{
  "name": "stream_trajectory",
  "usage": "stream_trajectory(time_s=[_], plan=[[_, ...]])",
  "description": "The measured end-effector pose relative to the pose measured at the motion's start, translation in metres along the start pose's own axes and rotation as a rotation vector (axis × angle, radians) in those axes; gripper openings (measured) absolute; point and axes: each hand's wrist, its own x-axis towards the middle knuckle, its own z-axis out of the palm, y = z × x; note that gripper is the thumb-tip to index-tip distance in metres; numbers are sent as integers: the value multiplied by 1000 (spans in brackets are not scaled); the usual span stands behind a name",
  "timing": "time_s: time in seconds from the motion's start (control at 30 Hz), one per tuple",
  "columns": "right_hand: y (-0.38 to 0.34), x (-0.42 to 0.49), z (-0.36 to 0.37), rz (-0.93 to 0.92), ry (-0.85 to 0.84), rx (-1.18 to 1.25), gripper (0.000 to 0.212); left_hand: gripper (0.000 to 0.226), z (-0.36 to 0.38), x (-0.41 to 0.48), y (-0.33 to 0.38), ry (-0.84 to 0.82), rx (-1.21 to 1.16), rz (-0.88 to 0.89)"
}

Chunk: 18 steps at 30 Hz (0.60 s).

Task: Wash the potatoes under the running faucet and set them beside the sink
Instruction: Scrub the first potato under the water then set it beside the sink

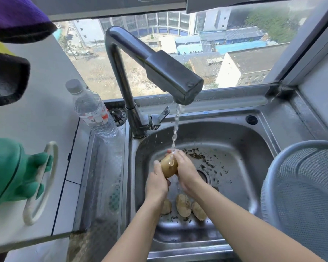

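Potato [169,166] gripped by L hand [156,183] & R hand [187,173] under faucet [159,69], 2nd potato [167,207] half-hidden by L wrist [153,202]

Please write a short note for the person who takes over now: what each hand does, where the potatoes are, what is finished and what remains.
Left hand: fingers curled round the potato from its left side.
Right hand: holds the same potato from the right.
The potato is in the water running from the faucet, above the sink.
Three potatoes lie on the sink floor, near its front edge.
Done: no potato shows beside the sink yet.
Left: finish this one, wash the other three, set all four beside the sink, perhaps in the colander on the right.
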Motion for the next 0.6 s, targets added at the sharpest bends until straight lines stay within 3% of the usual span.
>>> stream_trajectory(time_s=[0.1, 0.2, 0.27, 0.33, 0.4, 0.5, 0.6], plan=[[8, -3, -10, -143, -126, -174, 29, 80, -5, 7, -3, 106, 61, -12], [7, 2, -7, -156, 44, -229, 32, 84, -2, -1, -1, 144, 215, 102], [7, 5, -3, -141, 151, -318, 40, 74, 2, -9, 0, 136, 274, 187], [9, 5, -5, -140, 200, -364, 51, 50, 3, -11, 2, 130, 196, 228], [6, -1, -9, -117, 96, -241, 47, 35, 2, -7, 2, 152, 112, 254], [6, -6, -11, -80, -132, -168, 20, 39, 0, -1, 1, 186, 82, 253], [7, -6, -12, -127, -166, -145, 34, 41, -4, -2, 5, 116, 2, 225]])
